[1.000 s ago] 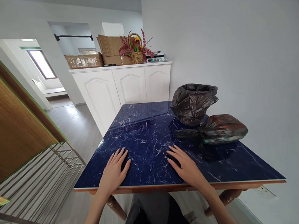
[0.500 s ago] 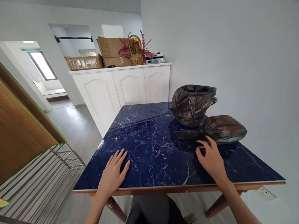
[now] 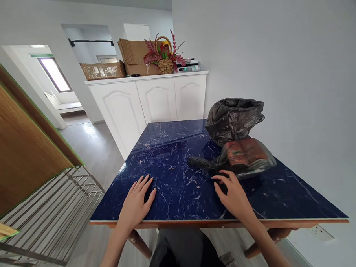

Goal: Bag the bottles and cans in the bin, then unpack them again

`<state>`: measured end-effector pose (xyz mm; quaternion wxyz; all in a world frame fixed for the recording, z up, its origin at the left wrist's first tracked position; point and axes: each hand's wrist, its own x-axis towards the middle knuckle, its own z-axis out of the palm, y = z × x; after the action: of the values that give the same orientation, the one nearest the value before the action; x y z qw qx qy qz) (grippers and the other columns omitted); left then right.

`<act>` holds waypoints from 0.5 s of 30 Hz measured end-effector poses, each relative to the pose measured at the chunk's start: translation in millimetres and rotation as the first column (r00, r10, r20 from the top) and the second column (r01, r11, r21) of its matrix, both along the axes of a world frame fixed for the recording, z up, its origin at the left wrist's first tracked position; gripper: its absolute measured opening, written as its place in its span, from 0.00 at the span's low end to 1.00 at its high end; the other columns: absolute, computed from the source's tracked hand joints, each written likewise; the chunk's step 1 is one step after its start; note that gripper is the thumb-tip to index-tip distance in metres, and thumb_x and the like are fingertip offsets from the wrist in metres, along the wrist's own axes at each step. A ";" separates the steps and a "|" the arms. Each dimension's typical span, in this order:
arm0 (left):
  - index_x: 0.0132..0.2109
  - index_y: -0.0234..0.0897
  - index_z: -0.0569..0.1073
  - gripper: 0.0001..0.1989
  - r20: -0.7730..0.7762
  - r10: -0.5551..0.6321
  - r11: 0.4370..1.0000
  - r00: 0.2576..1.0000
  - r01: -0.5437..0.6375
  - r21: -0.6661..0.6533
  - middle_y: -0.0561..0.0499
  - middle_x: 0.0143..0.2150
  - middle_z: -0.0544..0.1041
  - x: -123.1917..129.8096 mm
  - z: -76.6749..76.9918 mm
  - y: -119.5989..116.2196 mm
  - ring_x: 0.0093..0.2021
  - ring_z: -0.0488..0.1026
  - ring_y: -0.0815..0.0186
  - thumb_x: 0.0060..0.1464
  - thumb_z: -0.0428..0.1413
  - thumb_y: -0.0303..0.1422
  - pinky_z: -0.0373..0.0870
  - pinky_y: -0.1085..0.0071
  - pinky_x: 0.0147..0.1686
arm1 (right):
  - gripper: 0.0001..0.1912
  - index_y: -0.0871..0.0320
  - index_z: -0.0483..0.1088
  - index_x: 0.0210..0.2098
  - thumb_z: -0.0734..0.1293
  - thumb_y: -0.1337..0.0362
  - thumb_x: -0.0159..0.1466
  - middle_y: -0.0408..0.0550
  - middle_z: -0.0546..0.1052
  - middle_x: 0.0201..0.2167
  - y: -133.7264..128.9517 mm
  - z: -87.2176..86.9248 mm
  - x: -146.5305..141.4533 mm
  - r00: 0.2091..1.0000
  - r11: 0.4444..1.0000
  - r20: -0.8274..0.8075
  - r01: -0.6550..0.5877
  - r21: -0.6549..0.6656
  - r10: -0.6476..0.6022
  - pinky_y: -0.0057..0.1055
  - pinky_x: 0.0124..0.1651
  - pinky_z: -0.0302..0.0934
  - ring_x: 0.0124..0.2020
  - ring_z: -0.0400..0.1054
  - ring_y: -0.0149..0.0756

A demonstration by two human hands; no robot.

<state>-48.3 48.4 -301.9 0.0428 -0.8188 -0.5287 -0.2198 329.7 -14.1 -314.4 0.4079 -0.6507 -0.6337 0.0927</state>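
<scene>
My left hand (image 3: 136, 201) lies flat on the blue marble-patterned table (image 3: 168, 181), fingers stretched out and holding nothing. Toward the right, my right hand (image 3: 232, 196) has its fingers curled at the near side of a tied black plastic bag (image 3: 249, 154), pinching it near its gathered neck. The fingertips' exact grip is partly hidden. Through the thin, stretched plastic something reddish-orange shows. The bag's loose, twisted end points left across the tabletop. Right behind it stands a black bag-lined container (image 3: 233, 119), its mouth open upward and its inside out of sight.
A white cabinet (image 3: 161, 98) stands beyond the table's far edge, carrying cardboard boxes (image 3: 103, 70) and a flower basket (image 3: 165, 66). A metal rack (image 3: 60, 209) with wooden boards (image 3: 22, 144) is at the left. The wall (image 3: 296, 85) borders the table's right side.
The tied plastic bag has slid left and turned a little, together with my right hand. My left hand has stayed in place. The view has shifted slightly.
</scene>
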 end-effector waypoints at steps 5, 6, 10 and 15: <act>0.67 0.44 0.74 0.24 0.058 0.004 1.000 0.998 -0.004 0.001 0.47 0.72 0.74 6.3 9.7 -6.5 0.74 0.67 0.50 0.73 0.49 0.47 0.61 0.46 0.75 | 0.16 0.49 0.77 0.51 0.60 0.53 0.76 0.57 0.69 0.64 -3.6 18.7 -45.7 0.953 0.956 -0.081 -0.293 -0.014 0.291 0.42 0.54 0.74 0.50 0.77 0.45; 0.66 0.44 0.73 0.23 0.092 -0.003 1.000 0.996 0.002 0.007 0.46 0.71 0.74 7.8 13.5 -9.2 0.72 0.69 0.51 0.73 0.49 0.46 0.64 0.46 0.74 | 0.16 0.49 0.77 0.51 0.60 0.53 0.76 0.56 0.70 0.64 -4.8 22.9 -53.0 0.935 0.938 -0.091 -0.347 -0.016 0.344 0.41 0.54 0.74 0.50 0.77 0.44; 0.64 0.44 0.72 0.18 0.328 -0.030 0.984 0.944 -0.030 0.177 0.44 0.64 0.77 13.9 31.2 -22.3 0.65 0.75 0.54 0.74 0.49 0.40 0.70 0.51 0.68 | 0.16 0.48 0.78 0.51 0.59 0.55 0.77 0.54 0.73 0.62 -10.1 33.9 -71.1 0.865 0.873 -0.140 -0.488 -0.012 0.482 0.38 0.52 0.74 0.48 0.78 0.42; 0.55 0.44 0.75 0.12 0.331 -0.164 0.959 0.929 0.071 0.274 0.45 0.54 0.79 29.2 51.3 -24.9 0.57 0.77 0.55 0.75 0.48 0.36 0.74 0.54 0.61 | 0.17 0.48 0.78 0.54 0.58 0.56 0.78 0.55 0.72 0.64 -13.5 34.5 -72.8 0.831 0.844 -0.175 -0.537 -0.003 0.528 0.38 0.51 0.74 0.50 0.78 0.42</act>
<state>-19.1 23.5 -250.7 0.0406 -0.7843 -0.4443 -0.4311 257.0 -27.6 -279.9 0.4007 -0.4487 -0.7506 0.2733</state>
